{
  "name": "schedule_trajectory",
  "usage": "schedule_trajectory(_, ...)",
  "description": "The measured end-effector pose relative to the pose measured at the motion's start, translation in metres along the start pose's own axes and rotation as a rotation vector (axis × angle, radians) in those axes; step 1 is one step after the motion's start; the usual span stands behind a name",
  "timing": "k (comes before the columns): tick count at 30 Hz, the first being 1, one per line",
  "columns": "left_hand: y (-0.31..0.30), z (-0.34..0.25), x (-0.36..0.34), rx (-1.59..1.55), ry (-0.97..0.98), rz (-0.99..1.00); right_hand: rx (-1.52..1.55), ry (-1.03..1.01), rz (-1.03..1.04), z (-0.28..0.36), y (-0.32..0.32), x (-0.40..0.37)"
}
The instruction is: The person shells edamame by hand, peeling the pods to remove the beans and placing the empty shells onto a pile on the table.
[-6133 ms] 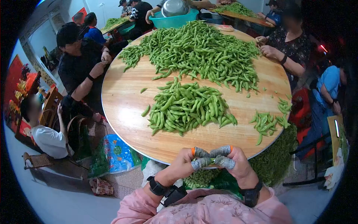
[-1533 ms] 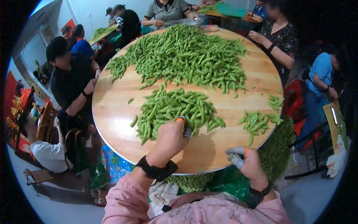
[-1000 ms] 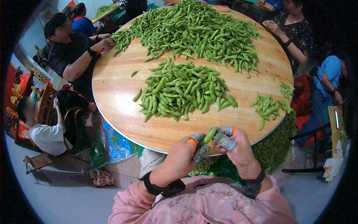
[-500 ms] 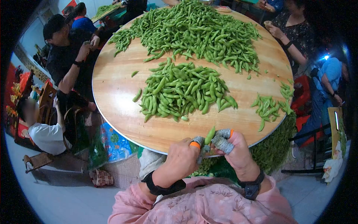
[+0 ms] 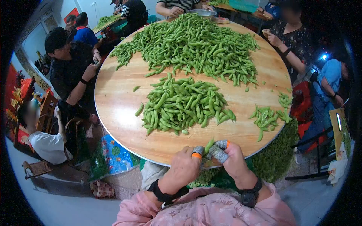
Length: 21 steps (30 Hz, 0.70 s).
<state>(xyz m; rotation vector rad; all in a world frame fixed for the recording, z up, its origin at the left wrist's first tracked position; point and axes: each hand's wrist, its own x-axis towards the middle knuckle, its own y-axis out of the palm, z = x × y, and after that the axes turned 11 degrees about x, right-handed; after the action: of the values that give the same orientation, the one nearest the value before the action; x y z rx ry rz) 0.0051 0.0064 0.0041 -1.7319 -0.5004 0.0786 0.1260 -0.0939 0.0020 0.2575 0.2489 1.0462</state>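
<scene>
At the near edge of the round wooden table (image 5: 124, 124), my left hand (image 5: 186, 164) and my right hand (image 5: 233, 158) meet around one green soybean pod (image 5: 208, 146). Grey knitted finger covers with orange bands wrap some fingertips on both hands. The pod sticks up between the pinched fingers; its lower end is hidden. Just beyond lies a small heap of pods (image 5: 184, 103), with one loose pale bean (image 5: 184, 132) at its near side. Below the table edge, between my wrists, shelled beans (image 5: 203, 179) show in part.
A large pod heap (image 5: 192, 49) covers the far side of the table. Flatter pods (image 5: 266, 117) lie at the right edge. A green pile (image 5: 277, 150) stands on the floor at right. People sit around the table, and a metal bowl (image 5: 203, 13) stands at the far edge.
The view has tilted up a little, so more of the far side shows. Both hands stay together at the table edge, and the pod now leans lower between the fingers.
</scene>
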Motion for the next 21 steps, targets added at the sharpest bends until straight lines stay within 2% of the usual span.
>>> schedule_trajectory(2, 0.004, -0.001, -0.005, 0.02, 0.021, -0.03, 0.044, 0.065, 0.022, -0.004, -0.001, -0.003)
schedule_trajectory(4, 0.008, -0.002, -0.006, -0.212, -0.051, -0.09, 0.249, 0.139, 0.044, -0.007, -0.002, -0.004)
schedule_trajectory(6, 0.012, -0.001, -0.01, -0.321, -0.071, -0.103, 0.3, 0.131, 0.045, -0.012, 0.001, -0.005)
schedule_trajectory(8, 0.013, -0.002, -0.011, -0.647, -0.169, -0.104, 0.315, 0.054, 0.041, -0.017, 0.001, -0.004)
schedule_trajectory(9, 0.014, -0.001, -0.012, -0.645, -0.172, -0.104, 0.316, 0.056, 0.043, -0.019, 0.001, -0.003)
schedule_trajectory(11, 0.02, 0.003, -0.014, -0.946, -0.162, -0.132, 0.325, 0.032, 0.088, -0.022, 0.001, -0.002)
schedule_trajectory(12, 0.021, 0.003, -0.016, -0.947, -0.166, -0.131, 0.325, 0.036, 0.088, -0.023, 0.0, -0.001)
schedule_trajectory(14, 0.023, 0.004, -0.019, -1.419, -0.45, 0.091, 0.354, 0.008, 0.162, -0.025, -0.002, 0.002)
schedule_trajectory(15, 0.019, 0.003, -0.016, -1.42, -0.45, 0.093, 0.354, 0.008, 0.16, -0.022, -0.001, 0.002)
schedule_trajectory(17, 0.007, 0.001, -0.008, -0.854, -0.154, -0.116, 0.185, 0.057, 0.099, -0.013, 0.001, 0.0)
schedule_trajectory(21, 0.003, 0.002, -0.006, -0.619, -0.16, 0.001, 0.177, 0.163, 0.116, -0.005, -0.002, 0.0)
